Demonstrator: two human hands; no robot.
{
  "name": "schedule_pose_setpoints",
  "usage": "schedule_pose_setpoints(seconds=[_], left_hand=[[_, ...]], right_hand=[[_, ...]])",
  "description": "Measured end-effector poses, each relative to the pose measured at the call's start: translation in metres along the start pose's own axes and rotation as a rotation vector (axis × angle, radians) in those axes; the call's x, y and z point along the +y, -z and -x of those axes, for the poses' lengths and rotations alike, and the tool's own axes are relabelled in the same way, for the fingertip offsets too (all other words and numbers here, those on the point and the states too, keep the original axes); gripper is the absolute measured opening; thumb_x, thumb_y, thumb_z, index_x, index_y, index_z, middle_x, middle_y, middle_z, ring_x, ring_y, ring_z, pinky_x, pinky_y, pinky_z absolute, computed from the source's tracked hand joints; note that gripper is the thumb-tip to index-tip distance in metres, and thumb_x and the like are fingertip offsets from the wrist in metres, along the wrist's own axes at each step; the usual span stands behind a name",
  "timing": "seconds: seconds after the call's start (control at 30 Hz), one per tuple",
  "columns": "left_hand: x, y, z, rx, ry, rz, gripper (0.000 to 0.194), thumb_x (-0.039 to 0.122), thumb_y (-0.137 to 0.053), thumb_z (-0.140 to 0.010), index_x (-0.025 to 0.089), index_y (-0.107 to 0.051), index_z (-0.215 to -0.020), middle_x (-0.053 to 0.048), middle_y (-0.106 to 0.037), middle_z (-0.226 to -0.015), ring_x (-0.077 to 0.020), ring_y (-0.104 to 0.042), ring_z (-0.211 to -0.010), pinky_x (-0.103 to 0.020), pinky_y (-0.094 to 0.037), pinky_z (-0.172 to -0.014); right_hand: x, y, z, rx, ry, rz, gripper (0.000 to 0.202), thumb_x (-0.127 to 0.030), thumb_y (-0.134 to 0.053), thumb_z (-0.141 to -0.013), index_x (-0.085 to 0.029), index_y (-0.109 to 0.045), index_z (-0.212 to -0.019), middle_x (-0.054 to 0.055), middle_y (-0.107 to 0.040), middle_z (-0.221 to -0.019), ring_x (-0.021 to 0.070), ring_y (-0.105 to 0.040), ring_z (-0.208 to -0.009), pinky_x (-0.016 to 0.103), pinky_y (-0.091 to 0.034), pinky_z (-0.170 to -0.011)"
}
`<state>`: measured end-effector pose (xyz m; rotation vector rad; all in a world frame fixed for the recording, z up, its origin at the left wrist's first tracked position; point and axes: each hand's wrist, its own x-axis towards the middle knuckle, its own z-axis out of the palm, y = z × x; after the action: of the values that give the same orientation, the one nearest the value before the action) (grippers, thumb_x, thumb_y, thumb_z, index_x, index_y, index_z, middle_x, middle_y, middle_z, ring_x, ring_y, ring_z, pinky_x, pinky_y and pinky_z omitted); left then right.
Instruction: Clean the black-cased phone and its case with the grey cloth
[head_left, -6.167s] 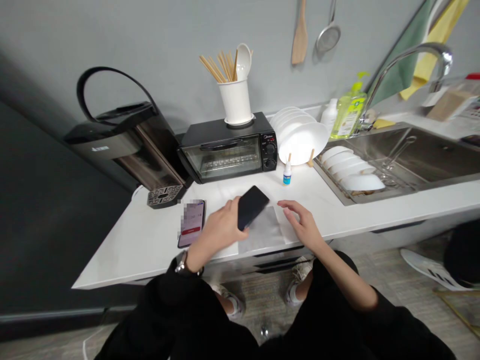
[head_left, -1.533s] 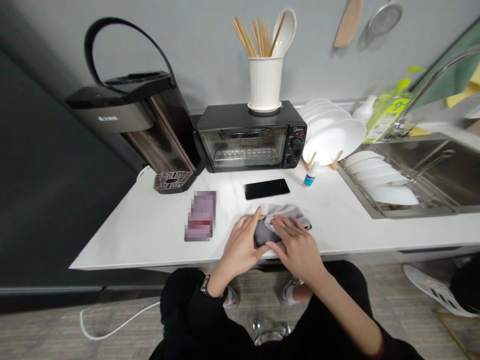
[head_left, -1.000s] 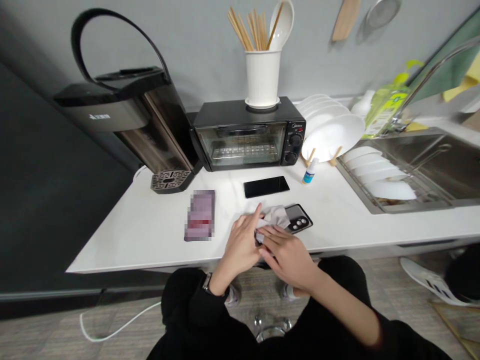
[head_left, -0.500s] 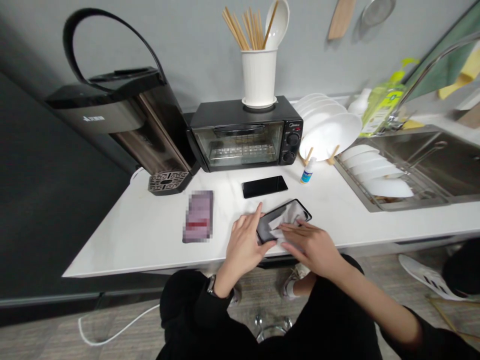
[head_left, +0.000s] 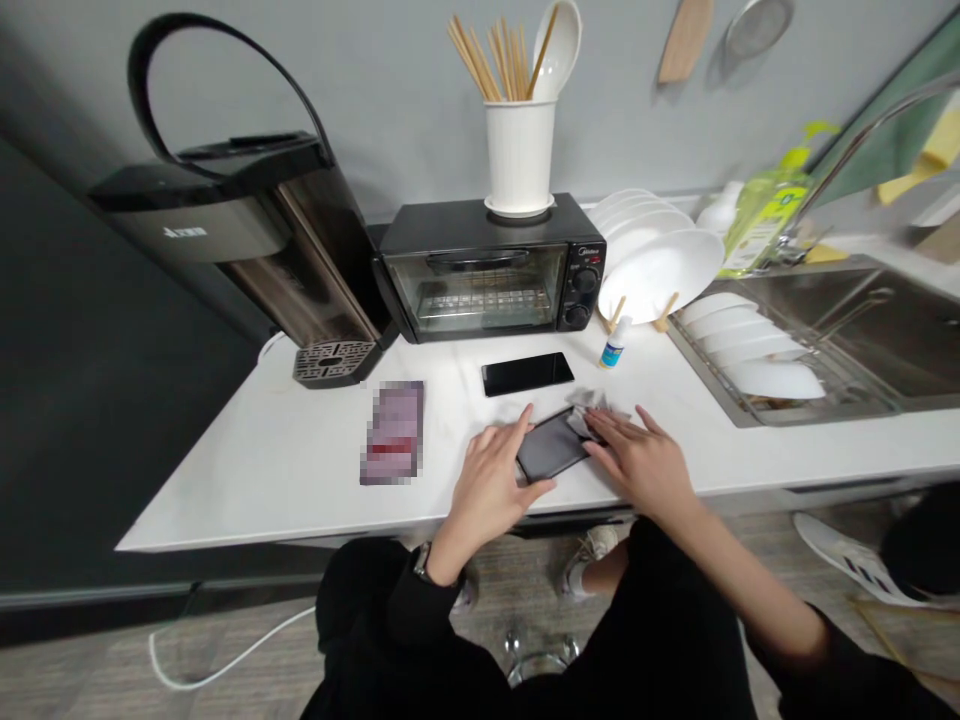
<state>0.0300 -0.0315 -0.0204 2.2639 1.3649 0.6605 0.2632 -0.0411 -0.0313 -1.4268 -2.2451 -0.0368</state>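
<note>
A dark phone-shaped item (head_left: 553,447) lies tilted on the white counter near its front edge. My left hand (head_left: 495,470) grips its left end between thumb and fingers. Over its right end, my right hand (head_left: 637,460) presses a crumpled whitish tissue (head_left: 581,420) with its fingertips. Behind them lies a black phone (head_left: 527,374), face up. A small white spray bottle with a blue label (head_left: 612,345) stands to the right of that phone. On the left is a pixelated purple packet (head_left: 394,432).
Along the back stand a dark water dispenser (head_left: 300,250), a black toaster oven (head_left: 487,290) with a white utensil holder (head_left: 520,155) on top, and white plates (head_left: 664,270). The sink (head_left: 892,340) is at the right. A person's shoe (head_left: 851,560) shows on the floor.
My right hand has moved right with the tissue, from the middle of the dark item to its right end. More of its surface shows. My left hand has barely moved.
</note>
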Motion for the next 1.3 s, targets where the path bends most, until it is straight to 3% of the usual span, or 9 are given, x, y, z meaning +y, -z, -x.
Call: schedule_pose_setpoints(seconds=[0.07,0.2,0.37,0.47,0.57,0.77,0.93,1.13,1.3], left_hand=[[0.000,-0.001,0.000,-0.002,0.007,-0.018,0.100,0.039,-0.077,-0.089,0.031,-0.016,-0.168,-0.008,-0.062,-0.146,-0.0320,-0.053,-0.128,-0.047,-0.039,-0.108],[0.000,0.000,0.002,0.002,0.037,-0.049,0.101,0.035,-0.075,-0.090,0.028,-0.013,-0.169,-0.010,-0.063,-0.142,-0.0322,-0.053,-0.125,-0.046,-0.040,-0.105],[0.002,0.001,0.000,0.011,0.019,-0.014,0.106,0.040,-0.081,-0.086,0.033,-0.015,-0.168,-0.006,-0.061,-0.148,-0.0308,-0.052,-0.128,-0.046,-0.038,-0.109],[0.001,0.001,0.000,0.006,0.018,-0.014,0.100,0.038,-0.077,-0.090,0.032,-0.016,-0.168,-0.007,-0.061,-0.149,-0.0314,-0.052,-0.128,-0.046,-0.038,-0.108],[0.000,0.003,0.001,-0.015,0.011,0.006,0.099,0.032,-0.074,-0.091,0.031,-0.012,-0.169,-0.007,-0.061,-0.148,-0.0302,-0.052,-0.128,-0.046,-0.039,-0.108],[0.002,0.002,0.000,-0.013,-0.010,0.006,0.107,0.038,-0.080,-0.087,0.033,-0.011,-0.169,-0.006,-0.061,-0.148,-0.0301,-0.052,-0.127,-0.046,-0.038,-0.110],[0.001,0.001,0.002,-0.016,0.007,-0.030,0.101,0.033,-0.074,-0.090,0.028,-0.012,-0.169,-0.008,-0.062,-0.145,-0.0300,-0.053,-0.124,-0.045,-0.041,-0.107],[0.005,0.001,0.000,-0.006,0.008,-0.032,0.106,0.043,-0.080,-0.086,0.031,-0.015,-0.168,-0.008,-0.061,-0.146,-0.0322,-0.053,-0.128,-0.047,-0.039,-0.109],[0.003,-0.001,-0.001,-0.005,0.010,-0.069,0.100,0.039,-0.075,-0.090,0.027,-0.015,-0.169,-0.010,-0.063,-0.138,-0.0319,-0.054,-0.122,-0.045,-0.042,-0.105]], right_hand=[[-0.013,-0.005,-0.002,0.005,0.031,-0.030,0.051,-0.053,-0.057,-0.103,-0.011,-0.068,-0.130,0.021,-0.068,-0.140,0.0366,-0.062,-0.135,0.060,-0.044,-0.117],[-0.030,-0.007,0.004,-0.129,0.211,-0.223,0.045,-0.051,-0.055,-0.105,-0.019,-0.066,-0.135,0.011,-0.071,-0.139,0.0252,-0.066,-0.131,0.046,-0.046,-0.118],[0.004,0.001,0.007,0.032,-0.020,-0.029,0.037,-0.042,-0.049,-0.109,-0.019,-0.067,-0.132,0.013,-0.074,-0.133,0.0287,-0.071,-0.123,0.056,-0.040,-0.120],[-0.014,-0.006,0.004,0.019,0.041,-0.062,0.051,-0.053,-0.055,-0.104,-0.013,-0.065,-0.135,0.019,-0.069,-0.140,0.0332,-0.062,-0.135,0.058,-0.041,-0.120],[-0.032,-0.008,0.005,-0.102,0.200,-0.200,0.054,-0.057,-0.056,-0.103,-0.016,-0.063,-0.138,0.014,-0.069,-0.142,0.0284,-0.063,-0.135,0.051,-0.042,-0.121],[-0.007,0.000,0.000,0.004,-0.001,-0.029,0.044,-0.047,-0.054,-0.106,-0.016,-0.067,-0.135,0.017,-0.070,-0.138,0.0336,-0.066,-0.130,0.061,-0.041,-0.119],[-0.032,-0.008,-0.002,-0.131,0.213,-0.216,0.054,-0.055,-0.055,-0.104,-0.015,-0.066,-0.138,0.015,-0.070,-0.140,0.0289,-0.065,-0.131,0.050,-0.044,-0.119],[0.001,0.000,-0.003,0.005,-0.019,-0.002,0.049,-0.048,-0.050,-0.107,-0.014,-0.065,-0.138,0.018,-0.069,-0.139,0.0346,-0.066,-0.130,0.061,-0.042,-0.117],[-0.019,-0.005,-0.003,-0.136,0.240,-0.171,0.063,-0.062,-0.057,-0.100,-0.015,-0.062,-0.142,0.016,-0.067,-0.144,0.0294,-0.064,-0.134,0.049,-0.045,-0.118]])
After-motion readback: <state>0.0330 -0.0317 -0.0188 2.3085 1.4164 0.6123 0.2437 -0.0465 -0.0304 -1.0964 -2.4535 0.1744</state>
